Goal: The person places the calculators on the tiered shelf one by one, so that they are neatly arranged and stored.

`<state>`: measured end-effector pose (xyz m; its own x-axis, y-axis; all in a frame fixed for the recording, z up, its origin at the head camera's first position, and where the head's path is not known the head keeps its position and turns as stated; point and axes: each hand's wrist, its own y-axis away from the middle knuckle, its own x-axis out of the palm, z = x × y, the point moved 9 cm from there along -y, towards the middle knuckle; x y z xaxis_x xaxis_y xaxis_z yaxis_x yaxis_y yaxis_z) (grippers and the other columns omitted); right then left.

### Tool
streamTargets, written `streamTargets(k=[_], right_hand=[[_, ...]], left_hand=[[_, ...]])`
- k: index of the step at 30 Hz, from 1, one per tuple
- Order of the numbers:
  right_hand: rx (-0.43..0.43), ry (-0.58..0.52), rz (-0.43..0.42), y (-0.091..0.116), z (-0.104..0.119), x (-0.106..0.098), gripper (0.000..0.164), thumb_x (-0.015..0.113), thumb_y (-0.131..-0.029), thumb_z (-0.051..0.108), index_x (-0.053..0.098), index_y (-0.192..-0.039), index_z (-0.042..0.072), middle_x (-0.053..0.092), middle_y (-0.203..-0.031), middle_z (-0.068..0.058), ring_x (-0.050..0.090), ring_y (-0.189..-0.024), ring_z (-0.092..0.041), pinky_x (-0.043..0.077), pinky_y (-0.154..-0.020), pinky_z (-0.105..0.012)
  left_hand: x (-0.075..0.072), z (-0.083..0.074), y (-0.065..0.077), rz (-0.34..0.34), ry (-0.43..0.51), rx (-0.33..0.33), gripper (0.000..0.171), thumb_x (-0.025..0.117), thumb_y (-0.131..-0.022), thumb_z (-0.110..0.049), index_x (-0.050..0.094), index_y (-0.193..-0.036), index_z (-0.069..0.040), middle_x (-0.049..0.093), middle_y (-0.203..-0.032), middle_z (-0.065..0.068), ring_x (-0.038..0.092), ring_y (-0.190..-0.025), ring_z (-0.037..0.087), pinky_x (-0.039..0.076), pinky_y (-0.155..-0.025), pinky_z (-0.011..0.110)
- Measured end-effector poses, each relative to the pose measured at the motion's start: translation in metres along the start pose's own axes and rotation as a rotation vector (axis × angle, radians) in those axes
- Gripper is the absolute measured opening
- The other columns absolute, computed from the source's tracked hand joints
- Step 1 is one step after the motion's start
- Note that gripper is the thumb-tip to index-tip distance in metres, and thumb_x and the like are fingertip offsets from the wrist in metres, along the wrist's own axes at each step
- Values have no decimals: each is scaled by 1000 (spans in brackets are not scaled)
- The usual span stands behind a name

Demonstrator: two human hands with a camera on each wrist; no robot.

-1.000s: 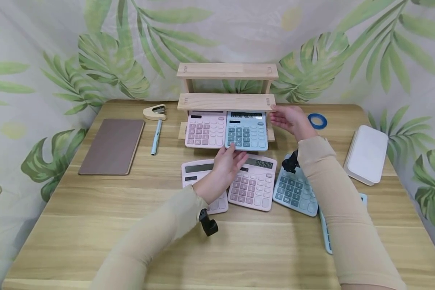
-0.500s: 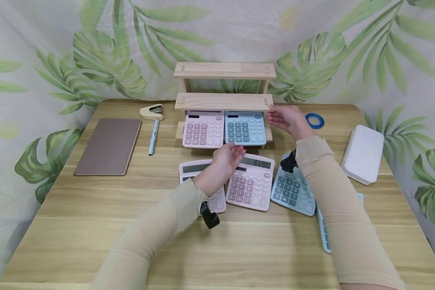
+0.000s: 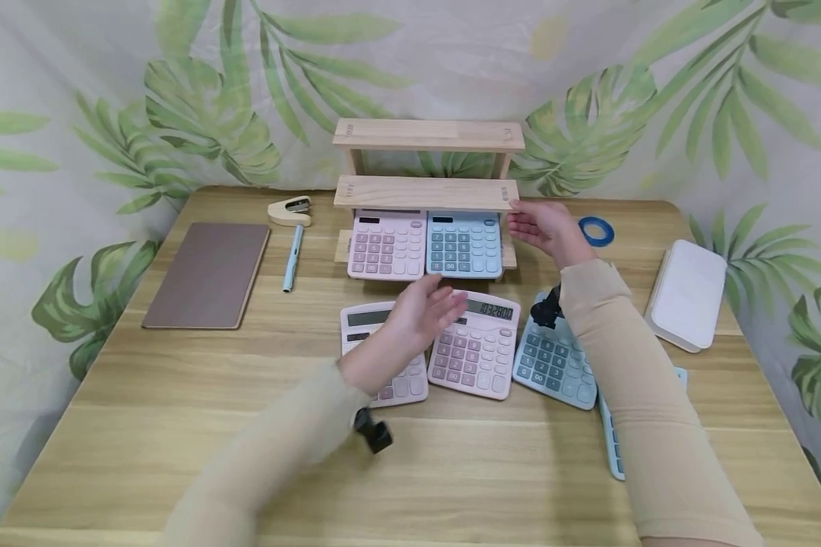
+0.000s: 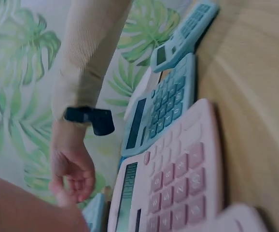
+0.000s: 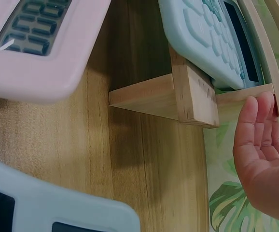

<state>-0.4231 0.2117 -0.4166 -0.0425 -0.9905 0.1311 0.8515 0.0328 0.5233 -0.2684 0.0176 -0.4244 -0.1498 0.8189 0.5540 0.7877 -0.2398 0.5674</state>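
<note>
A tiered wooden shelf (image 3: pixel 424 191) bears a pink calculator (image 3: pixel 386 247) and, right beside it, a blue calculator (image 3: pixel 464 247); their tops go under the middle board. My left hand (image 3: pixel 420 311) hovers just in front of the blue one, fingers loosely extended, holding nothing. With thumb and fingertips, my right hand (image 5: pixel 267 154) pinches the right end of the middle board. Below my left hand lie two more pink calculators (image 3: pixel 472 349) on the table, one partly covered by that hand. To their right is a blue calculator (image 3: pixel 554 361); another blue calculator (image 3: pixel 612 437) is mostly hidden under my right forearm.
At the left lie a brown notebook (image 3: pixel 207 275), a light blue pen (image 3: pixel 293 258) and a cream stapler (image 3: pixel 290 211). On the right are a roll of blue tape (image 3: pixel 596 231) and a white case (image 3: pixel 687 292). A leaf-print cloth (image 3: pixel 451 61) hangs behind the table.
The blue calculator on the shelf slid back until its display went under the board, level with the pink one. My left hand then came off its front edge. My right hand stayed put.
</note>
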Motion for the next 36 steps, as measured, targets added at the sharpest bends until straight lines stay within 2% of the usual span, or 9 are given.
streamTargets(k=[3,5,8,10,12,16,21,32,36], right_hand=[[2,2,-1,0,-1,-1,11,67,-84,20,63,-88,10,68,-75,-1,66,-74,-14,59,-79,-24],[5,6,6,0,0,-1,12,67,-84,21,63,-89,10,68,-76,-1,66,-76,-14,59,-83,-25],[-2,12,10,2,2,-2,14,67,-84,22,63,-91,10,68,-78,-1,66,-81,-14,56,-90,-26],[-4,10,3,4,3,-4,14,68,-84,22,63,-91,11,67,-79,-1,65,-81,-14,56,-92,-26],[-5,2,1,5,4,-6,12,67,-84,21,63,-89,11,68,-78,-1,66,-80,-14,56,-90,-26],[10,-19,10,4,2,-6,10,68,-83,19,64,-87,11,68,-76,-2,66,-77,-14,57,-88,-26],[14,-26,16,4,-2,-2,12,69,-83,20,64,-89,12,68,-77,-1,66,-79,-13,55,-94,-27],[22,-54,19,2,-2,-2,13,69,-82,20,63,-89,11,68,-77,-2,66,-76,-13,58,-83,-24],[20,-55,26,1,-3,0,12,69,-83,20,64,-88,11,68,-76,-2,66,-76,-13,58,-84,-24]], left_hand=[[-14,-1,35,176,-472,83,51,43,-97,-26,29,-142,-8,42,-140,21,50,-121,37,47,-104,45],[-38,-10,58,168,-861,235,43,47,-96,-30,44,-134,-10,56,-127,16,58,-110,32,52,-97,41],[-86,-31,85,-98,-1394,481,33,53,-92,-36,59,-115,-12,68,-100,7,64,-85,20,57,-71,32],[-118,-39,98,-331,-1621,536,36,57,-88,-43,62,-106,-12,67,-86,2,60,-72,14,50,-56,26],[-141,-38,102,-461,-1736,512,47,57,-86,-51,61,-104,-9,65,-81,4,57,-65,16,43,-48,25],[-159,-20,91,-484,-1838,355,80,47,-80,-71,56,-111,2,59,-92,14,56,-68,23,43,-45,27],[-152,-9,77,-444,-1874,235,104,46,-69,-82,46,-116,11,54,-100,21,55,-68,26,46,-44,32],[-144,-6,64,-430,-1884,224,91,59,-70,-73,51,-108,10,56,-90,17,52,-66,22,45,-44,32],[-151,-7,64,-378,-1699,231,73,64,-72,-64,55,-104,1,60,-88,11,53,-68,20,44,-48,28]])
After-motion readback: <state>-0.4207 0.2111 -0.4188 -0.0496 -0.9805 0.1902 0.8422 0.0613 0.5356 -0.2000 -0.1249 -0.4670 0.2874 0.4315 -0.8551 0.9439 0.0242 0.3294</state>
